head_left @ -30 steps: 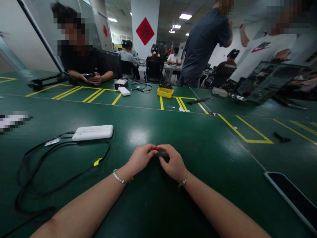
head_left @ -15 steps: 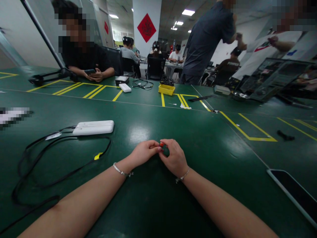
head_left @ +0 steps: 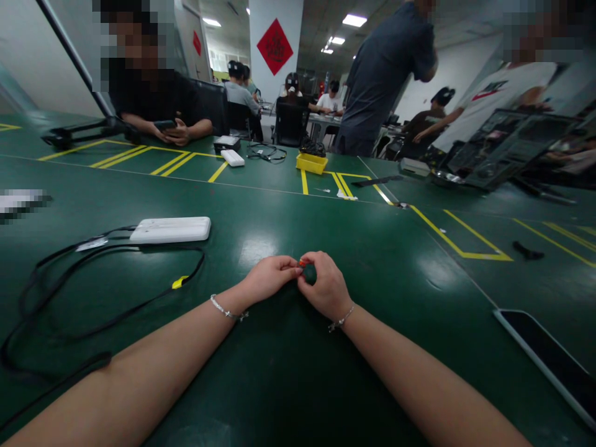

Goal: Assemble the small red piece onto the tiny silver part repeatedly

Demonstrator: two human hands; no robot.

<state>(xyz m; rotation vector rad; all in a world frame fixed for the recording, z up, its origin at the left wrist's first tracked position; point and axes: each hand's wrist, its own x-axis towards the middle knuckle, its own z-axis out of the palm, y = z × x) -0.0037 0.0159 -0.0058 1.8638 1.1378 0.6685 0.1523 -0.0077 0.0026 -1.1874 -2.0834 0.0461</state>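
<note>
Between the fingertips of my two hands is a small red-orange object [head_left: 302,263], mostly covered by the fingers; its kind is too small to make out. My left hand [head_left: 271,274] pinches it from the left with thumb and forefinger. From the other side my right hand [head_left: 326,284] curls round, its thumb and forefinger closed on the same object, with green table showing through the gap between them. Both hands are low over the green table [head_left: 261,385]. Each wrist wears a thin bracelet.
A white power bank [head_left: 171,230] with a looping black cable [head_left: 133,321] lies left. At the right edge lies a phone [head_left: 549,360]. Farther back are a yellow tray [head_left: 311,163], a small white box [head_left: 232,158] and a computer case [head_left: 512,146]. Several people sit or stand beyond.
My hands stay together on the small object, with only slight finger movement. The view has shifted a little. At the back right, a standing person's arm has come down.
</note>
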